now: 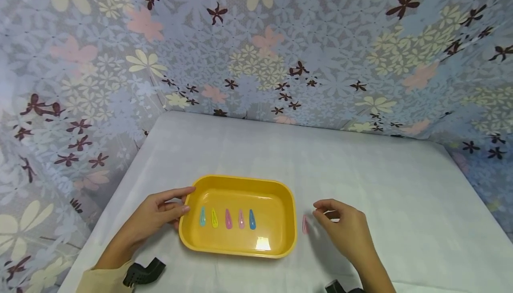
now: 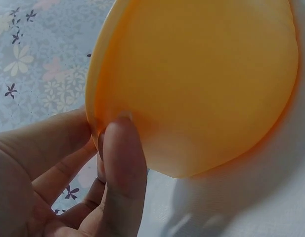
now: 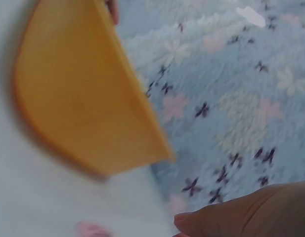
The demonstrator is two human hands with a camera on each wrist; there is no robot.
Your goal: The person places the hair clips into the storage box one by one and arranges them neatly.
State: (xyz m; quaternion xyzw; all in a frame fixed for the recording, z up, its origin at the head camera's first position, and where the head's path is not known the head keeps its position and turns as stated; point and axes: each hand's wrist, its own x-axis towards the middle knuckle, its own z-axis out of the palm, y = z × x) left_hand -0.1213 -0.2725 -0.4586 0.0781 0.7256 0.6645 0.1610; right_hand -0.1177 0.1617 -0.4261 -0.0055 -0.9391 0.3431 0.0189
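Note:
A yellow tray [image 1: 276, 221] stands on the white-covered table. In it, a row of snap hair clips runs from left to right: light blue [image 1: 202, 216], yellow [image 1: 214, 218], darker pink [image 1: 228, 218], light pink [image 1: 241, 218] and blue [image 1: 252, 219]. My left hand [image 1: 162, 210] holds the tray's left side, with thumb and index finger at the rim. Just outside the tray's right wall lies another pink hair clip [image 1: 305, 224] on the cloth. My right hand [image 1: 346, 226] hovers beside that clip, fingers bent, a small gap between thumb and index finger, nothing held.
White cloth [image 1: 248, 146] covers the table. Floral fabric [image 1: 256, 61] hangs behind it and along the left side. Black wrist mounts [image 1: 144, 273] show near both forearms at the bottom.

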